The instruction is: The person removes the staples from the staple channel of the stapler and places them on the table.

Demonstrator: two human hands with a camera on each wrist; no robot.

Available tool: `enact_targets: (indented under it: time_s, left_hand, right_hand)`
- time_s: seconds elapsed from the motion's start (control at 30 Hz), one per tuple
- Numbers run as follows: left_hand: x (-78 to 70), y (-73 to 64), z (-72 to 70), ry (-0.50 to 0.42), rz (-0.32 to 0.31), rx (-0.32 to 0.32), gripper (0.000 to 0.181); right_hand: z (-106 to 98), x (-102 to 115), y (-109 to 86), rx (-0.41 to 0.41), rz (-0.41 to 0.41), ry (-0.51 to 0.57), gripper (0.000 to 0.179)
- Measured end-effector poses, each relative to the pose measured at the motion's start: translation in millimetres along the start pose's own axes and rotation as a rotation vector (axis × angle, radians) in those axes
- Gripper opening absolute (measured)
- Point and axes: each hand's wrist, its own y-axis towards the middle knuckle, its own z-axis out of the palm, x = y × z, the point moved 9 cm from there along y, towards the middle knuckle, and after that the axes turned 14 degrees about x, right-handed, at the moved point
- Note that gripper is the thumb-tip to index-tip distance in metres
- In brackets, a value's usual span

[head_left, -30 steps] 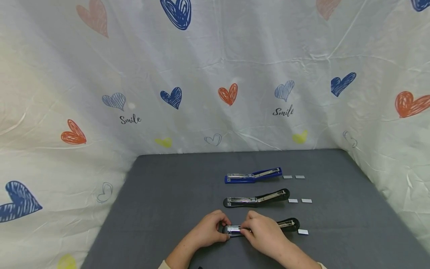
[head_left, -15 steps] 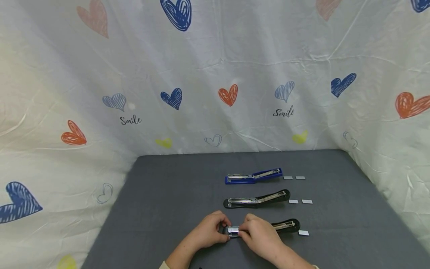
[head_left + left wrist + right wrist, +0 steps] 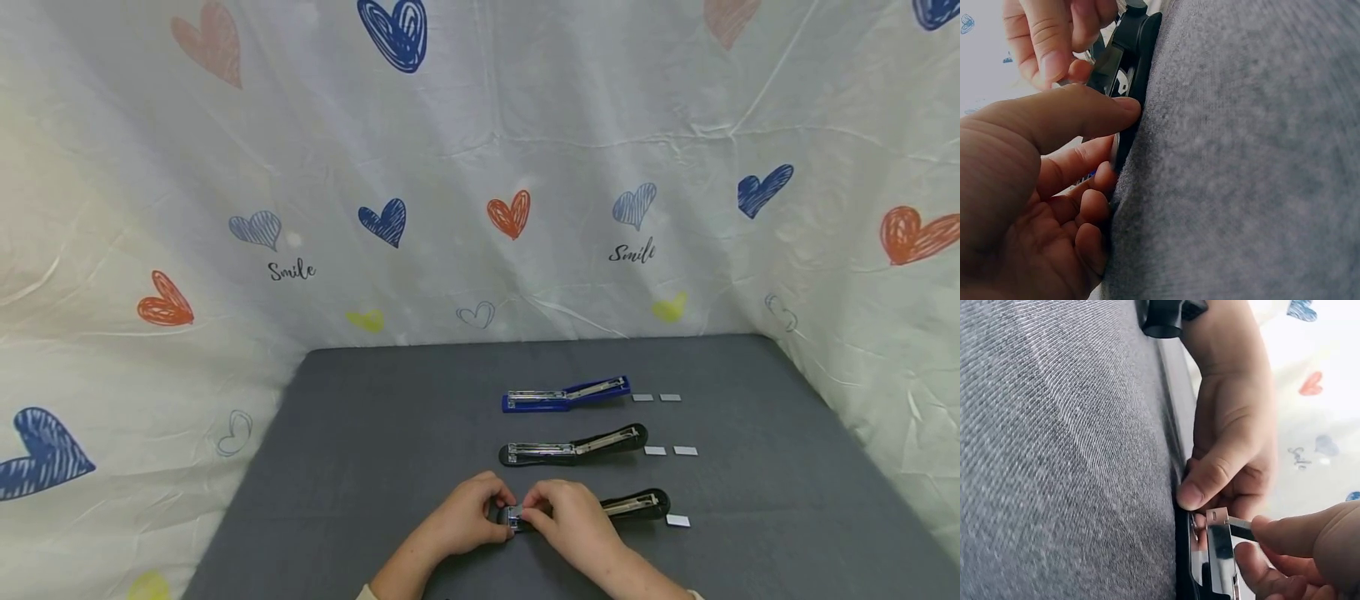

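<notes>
The nearest black stapler (image 3: 640, 504) lies opened out on the table, its long metal channel showing. My left hand (image 3: 468, 512) holds its left end between thumb and fingers; in the left wrist view the thumb (image 3: 1100, 111) presses along the black base. Over the channel, my right hand (image 3: 573, 518) pinches a short grey strip of staples (image 3: 1240, 529) between thumb and fingertips. In the right wrist view, that strip meets the front end of the metal magazine (image 3: 1220, 550). The right hand covers the stapler's middle in the head view.
Farther back lie another opened black stapler (image 3: 540, 452) and an opened blue stapler (image 3: 536, 402). Small whitish strips (image 3: 678, 521) lie to the right of each stapler. A grey cloth (image 3: 360, 433) covers the table, and a heart-printed curtain (image 3: 435, 267) hangs behind.
My right hand has slid left along the stapler toward the left hand, uncovering more of the raised right part. My left hand stays in place.
</notes>
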Motion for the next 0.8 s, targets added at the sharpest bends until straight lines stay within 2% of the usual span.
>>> enact_targets:
  time_s: [0.13,0.33,0.63,0.8]
  left_hand:
    - [1.2,0.6,0.7,-0.011,-0.009,0.006,0.029]
    - [2.5,1.6,1.0,-0.002,-0.015,0.007,0.029]
    - [2.5,1.4,0.9,-0.003,-0.014,0.002,0.030]
    - [2.4,1.7,0.6,0.002,-0.010,-0.002,0.031]
  right_hand:
    - [3,-1,3.6,0.025,-0.005,0.071,0.013]
    - [3,4,5.6,0.055,-0.035,0.060,0.008]
    - [-12,2,1.0,0.071,0.019,0.118,0.010]
    - [-23,4,-5.2,0.046,0.015,0.133,0.009]
